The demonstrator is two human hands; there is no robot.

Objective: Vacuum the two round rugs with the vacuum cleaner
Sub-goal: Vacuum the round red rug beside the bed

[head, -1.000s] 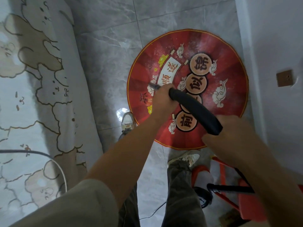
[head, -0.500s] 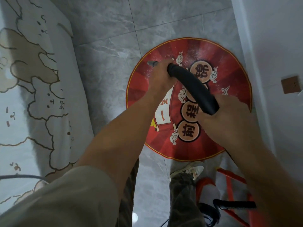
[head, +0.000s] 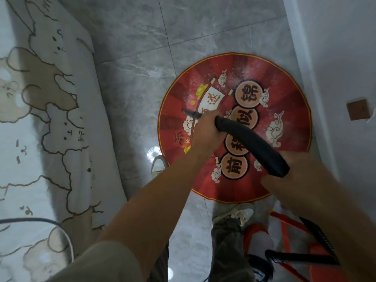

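A round red rug (head: 284, 82) with gold trim, cloud motifs and round character medallions lies on the grey tiled floor. White dust speckles its far part. I hold the vacuum's black hose (head: 252, 143) over the rug with both hands. My left hand (head: 205, 133) grips its front end, where a thin grey nozzle tip (head: 189, 113) sticks out to the left above the rug's left half. My right hand (head: 289, 180) grips the hose's rear end. The red vacuum body (head: 289, 239) stands at the lower right beside my right foot.
A bed with a cream cartoon-print cover (head: 40, 129) fills the left side, a dark cable (head: 61, 228) lying across it. A white wall (head: 335, 68) with a brown socket plate (head: 358, 109) bounds the right. My shoes (head: 236, 214) stand at the rug's near edge.
The nozzle went from the rug's left part up toward its far edge, then came back toward me to the left-middle. Both hands stayed on the hose.
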